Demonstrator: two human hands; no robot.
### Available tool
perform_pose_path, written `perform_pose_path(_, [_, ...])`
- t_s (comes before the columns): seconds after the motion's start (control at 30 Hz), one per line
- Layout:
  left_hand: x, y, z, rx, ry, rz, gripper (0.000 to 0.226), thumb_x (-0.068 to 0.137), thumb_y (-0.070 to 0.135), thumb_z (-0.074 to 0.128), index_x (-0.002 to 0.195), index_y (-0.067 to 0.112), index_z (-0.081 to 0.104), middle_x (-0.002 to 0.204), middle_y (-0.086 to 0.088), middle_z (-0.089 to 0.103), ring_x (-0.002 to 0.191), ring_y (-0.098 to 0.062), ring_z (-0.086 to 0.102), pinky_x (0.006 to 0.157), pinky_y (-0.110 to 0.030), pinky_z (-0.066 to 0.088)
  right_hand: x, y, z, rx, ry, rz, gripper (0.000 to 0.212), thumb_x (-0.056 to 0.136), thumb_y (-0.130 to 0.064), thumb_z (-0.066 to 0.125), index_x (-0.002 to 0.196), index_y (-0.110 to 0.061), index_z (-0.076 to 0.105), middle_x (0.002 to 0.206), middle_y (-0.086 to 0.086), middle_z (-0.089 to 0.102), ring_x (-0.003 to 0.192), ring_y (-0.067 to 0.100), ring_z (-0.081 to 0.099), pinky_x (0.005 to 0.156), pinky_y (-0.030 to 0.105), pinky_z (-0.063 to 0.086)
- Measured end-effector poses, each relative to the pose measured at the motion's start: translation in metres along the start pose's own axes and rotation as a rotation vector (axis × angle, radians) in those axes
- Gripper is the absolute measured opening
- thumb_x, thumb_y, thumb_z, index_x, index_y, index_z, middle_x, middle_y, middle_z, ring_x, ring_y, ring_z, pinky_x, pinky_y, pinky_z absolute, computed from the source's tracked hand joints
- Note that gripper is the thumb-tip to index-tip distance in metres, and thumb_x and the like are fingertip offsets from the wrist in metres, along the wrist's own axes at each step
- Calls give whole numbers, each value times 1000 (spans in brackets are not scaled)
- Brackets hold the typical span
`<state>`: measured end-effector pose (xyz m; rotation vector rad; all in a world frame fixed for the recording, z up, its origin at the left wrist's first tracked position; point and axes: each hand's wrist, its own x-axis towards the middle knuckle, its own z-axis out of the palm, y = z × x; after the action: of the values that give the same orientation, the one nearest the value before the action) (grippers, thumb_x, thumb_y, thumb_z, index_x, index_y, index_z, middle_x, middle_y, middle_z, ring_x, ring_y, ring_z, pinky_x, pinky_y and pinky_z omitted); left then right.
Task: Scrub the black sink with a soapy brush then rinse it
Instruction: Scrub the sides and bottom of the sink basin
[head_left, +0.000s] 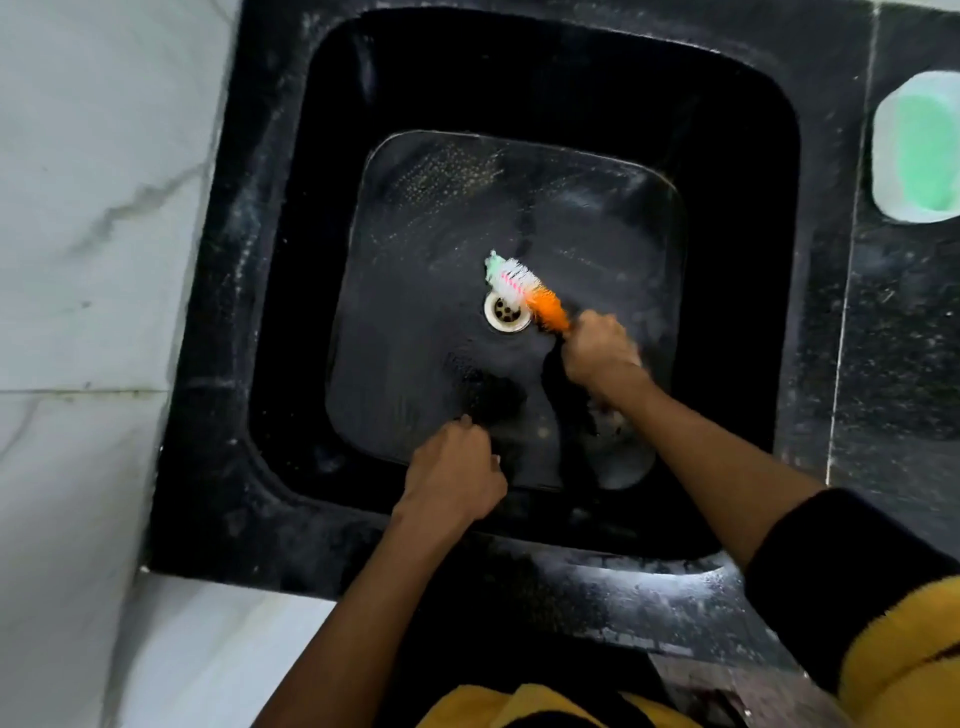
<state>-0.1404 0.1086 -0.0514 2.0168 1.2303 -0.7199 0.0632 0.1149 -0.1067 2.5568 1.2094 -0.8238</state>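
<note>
The black sink (291, 291) fills the middle of the head view, its floor filmed with thin soapy streaks. A pale drain (506, 312) sits at the floor's centre. My right hand (600, 353) grips the handle of a brush (524, 286) with green, white and orange bristles. The bristles press on the sink floor just above and right of the drain. My left hand (454, 475) hovers over the sink's near wall with its fingers curled; nothing shows in it.
A black speckled stone counter (893, 364) surrounds the sink. A pale plastic container with green contents (917, 150) lies on the counter at the far right. White marble tile (93, 208) runs along the left side.
</note>
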Motion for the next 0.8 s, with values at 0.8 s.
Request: perform_pose_path(0.8, [-11, -1, 2, -126, 49, 11, 30, 94, 31, 56, 107, 5, 63, 115, -17, 62, 100, -36, 62, 82, -41, 53, 40, 32, -126, -1365, 64, -602, 30, 98, -30, 41, 119, -25, 62, 120, -2, 65, 112, 19, 63, 80, 28, 47])
